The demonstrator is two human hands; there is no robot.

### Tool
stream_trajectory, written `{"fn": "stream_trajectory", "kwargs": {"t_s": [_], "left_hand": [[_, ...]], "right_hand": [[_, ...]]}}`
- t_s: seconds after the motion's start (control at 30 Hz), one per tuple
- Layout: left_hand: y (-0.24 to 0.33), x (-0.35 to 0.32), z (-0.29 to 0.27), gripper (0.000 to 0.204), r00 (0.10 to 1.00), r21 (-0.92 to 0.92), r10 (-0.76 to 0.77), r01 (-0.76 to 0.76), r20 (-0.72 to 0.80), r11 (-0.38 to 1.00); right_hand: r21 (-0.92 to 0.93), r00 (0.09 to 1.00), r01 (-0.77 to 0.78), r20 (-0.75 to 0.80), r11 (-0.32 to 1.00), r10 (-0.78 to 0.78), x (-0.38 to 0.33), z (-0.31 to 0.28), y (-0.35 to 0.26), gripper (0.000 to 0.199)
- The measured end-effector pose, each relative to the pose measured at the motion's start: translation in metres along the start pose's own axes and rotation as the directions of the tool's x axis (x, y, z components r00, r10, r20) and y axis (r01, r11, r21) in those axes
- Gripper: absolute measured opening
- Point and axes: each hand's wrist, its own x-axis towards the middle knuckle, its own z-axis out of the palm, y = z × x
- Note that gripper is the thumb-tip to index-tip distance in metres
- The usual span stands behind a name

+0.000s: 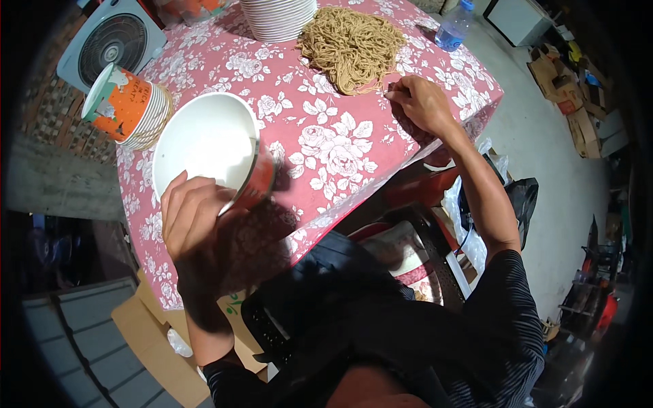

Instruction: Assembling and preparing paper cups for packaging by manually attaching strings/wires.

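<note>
My left hand (194,221) grips the near rim of a large paper bucket (204,139), white inside and red-orange outside. The bucket tilts so that its open mouth faces up toward me; its inside looks bare. At the table's right edge, my right hand (423,105) has its fingers pinched together beside a tangled heap of tan cord (350,44). A thin strand seems to run from the heap toward those fingertips, but I cannot make out what they hold. A stack of orange printed paper buckets (126,109) stands left of the held bucket.
A pink tablecloth with white flowers (333,153) covers the table. Along its far side are a stack of white-rimmed buckets (277,17), a box fan (112,44) and a plastic bottle with a blue cap (454,27). Cardboard (160,347) lies below on the left.
</note>
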Motion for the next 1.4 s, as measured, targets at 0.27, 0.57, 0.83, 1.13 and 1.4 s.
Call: {"fn": "stream_trajectory", "kwargs": {"t_s": [0.27, 0.57, 0.83, 1.13, 1.4], "left_hand": [[0.048, -0.021, 0.009, 0.025, 0.999, -0.151, -0.038, 0.042, 0.026, 0.988], [0.134, -0.061, 0.105, 0.043, 0.994, -0.609, 0.108, -0.077, 0.013, 0.789], [0.177, -0.157, 0.079, 0.010, 0.944, -0.796, 0.075, 0.227, 0.322, 0.561], [0.174, -0.178, 0.038, 0.022, 0.574, -0.757, -0.557, 0.633, 0.600, -0.162], [0.178, -0.202, 0.025, 0.022, 0.597, -0.837, -0.603, 0.484, 0.530, -0.256]], "right_hand": [[0.174, 0.995, 0.103, -0.031, 0.979, -0.099, -0.088, -0.029, -0.024, 0.017], [0.699, 0.921, -0.172, 0.365, 0.695, -0.139, -0.247, -0.034, -0.079, 0.013], [0.795, 0.824, -0.378, 0.522, 0.474, -0.221, -0.319, -0.044, -0.075, 0.014], [0.912, 0.862, -0.277, 0.375, 0.303, -0.342, -0.293, -0.002, -0.120, 0.053], [0.878, 0.776, -0.343, 0.465, 0.334, -0.426, -0.297, 0.011, -0.151, 0.063]]}}
